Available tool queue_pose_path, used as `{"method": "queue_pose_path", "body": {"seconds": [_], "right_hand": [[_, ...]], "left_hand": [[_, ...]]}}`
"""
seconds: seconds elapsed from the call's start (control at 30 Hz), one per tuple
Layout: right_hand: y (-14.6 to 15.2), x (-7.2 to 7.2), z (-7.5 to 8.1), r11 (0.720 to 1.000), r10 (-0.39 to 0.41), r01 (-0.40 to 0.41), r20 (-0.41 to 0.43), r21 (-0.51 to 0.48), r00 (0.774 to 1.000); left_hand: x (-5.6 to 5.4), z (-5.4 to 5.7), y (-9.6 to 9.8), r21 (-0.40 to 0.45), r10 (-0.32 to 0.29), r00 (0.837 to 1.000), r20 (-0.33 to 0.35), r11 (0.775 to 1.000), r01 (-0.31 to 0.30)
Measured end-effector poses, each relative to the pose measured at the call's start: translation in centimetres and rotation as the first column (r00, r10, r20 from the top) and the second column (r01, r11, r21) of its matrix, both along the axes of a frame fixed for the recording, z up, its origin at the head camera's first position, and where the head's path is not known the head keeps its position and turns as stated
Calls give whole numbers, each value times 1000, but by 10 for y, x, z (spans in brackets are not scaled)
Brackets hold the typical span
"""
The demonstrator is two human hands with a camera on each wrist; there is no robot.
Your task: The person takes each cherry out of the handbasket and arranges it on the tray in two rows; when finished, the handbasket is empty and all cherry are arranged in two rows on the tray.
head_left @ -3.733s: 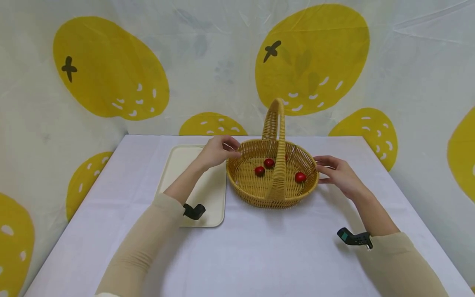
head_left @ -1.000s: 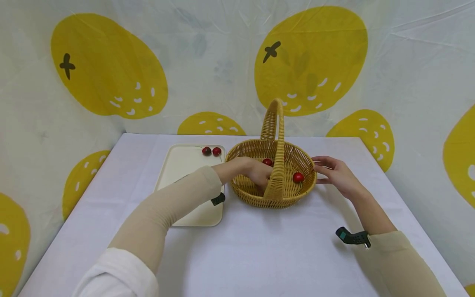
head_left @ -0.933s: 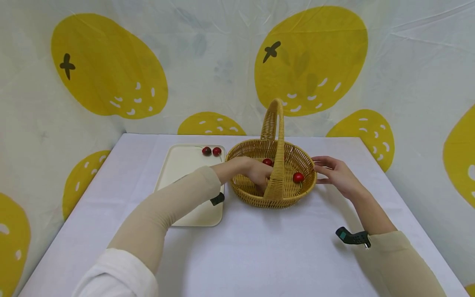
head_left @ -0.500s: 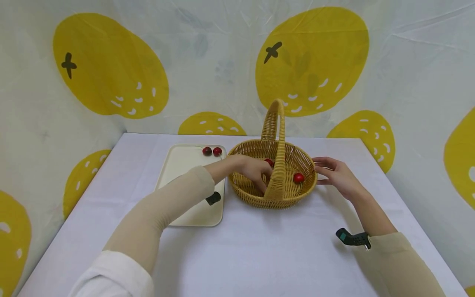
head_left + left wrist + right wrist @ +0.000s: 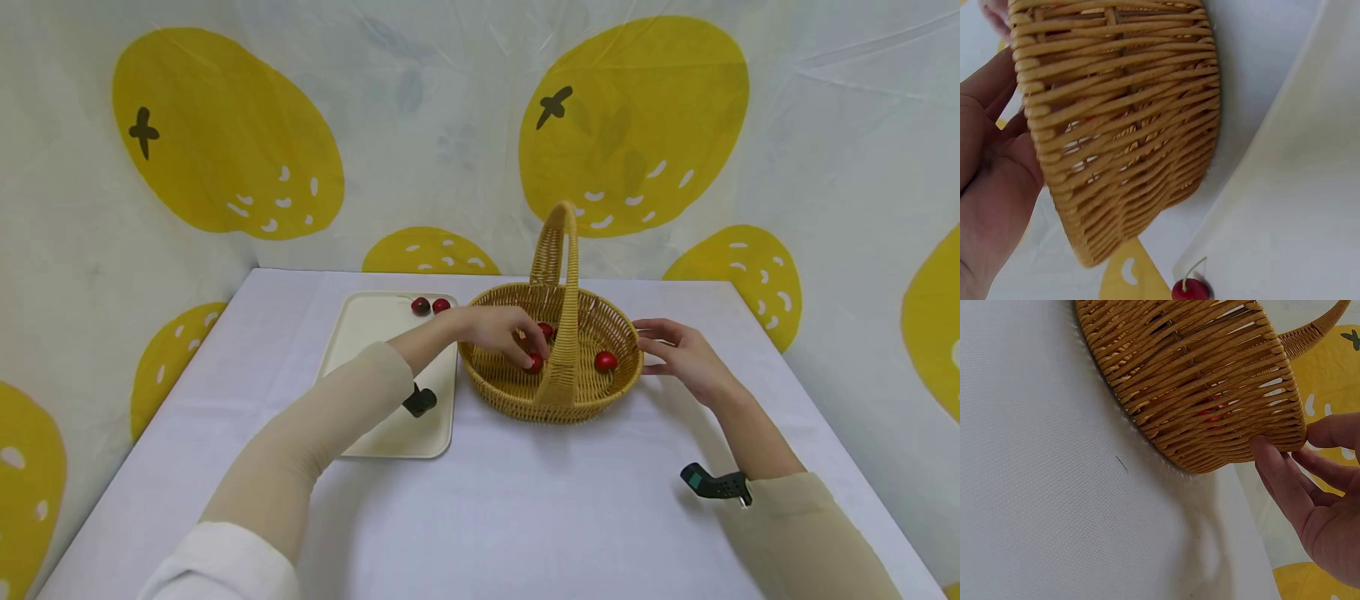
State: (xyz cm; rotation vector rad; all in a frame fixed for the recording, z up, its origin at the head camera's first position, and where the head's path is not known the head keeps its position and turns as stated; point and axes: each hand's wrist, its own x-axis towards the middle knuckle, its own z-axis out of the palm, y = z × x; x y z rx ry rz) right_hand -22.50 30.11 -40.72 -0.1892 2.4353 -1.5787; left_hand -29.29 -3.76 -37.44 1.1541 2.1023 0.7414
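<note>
A glossy round cherry (image 5: 533, 364), pinched between thumb and finger of the left grip (image 5: 506, 332), is inside the oval woven basket (image 5: 510, 406). The right grip (image 5: 686, 354) lightly touches the basket's rim, fingers loosely extended. Other cherries (image 5: 605, 362) lie within. Left of the basket, a smooth, round-cornered tray (image 5: 367, 325) bears two stemmed cherries (image 5: 421, 307). White cloth (image 5: 525, 508) lies under the basket.

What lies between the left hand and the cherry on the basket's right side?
In the head view, the woven handle rises between the left hand and that cherry.
</note>
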Motion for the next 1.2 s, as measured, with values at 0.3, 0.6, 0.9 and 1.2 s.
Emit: {"method": "queue_pose_path", "body": {"seconds": [0.3, 0.6, 0.9, 1.2], "right_hand": [[1, 0, -1, 1000, 0, 0, -7, -4, 1000], [0, 1, -1, 1000, -3, 3, 1, -11, 1000], [-1, 2, 1, 1000, -1, 1, -16, -16, 1000], [-1, 2, 0, 1000, -6, 6, -3, -13, 1000]], "left_hand": [[-2, 4, -18, 102, 115, 991, 66, 987, -122], [3, 10, -35, 167, 199, 976, 93, 963, -212], [5, 16, -56, 260, 296, 951, 91, 915, -310], [8, 18, -77, 344, 375, 923, 83, 859, -380]]}}
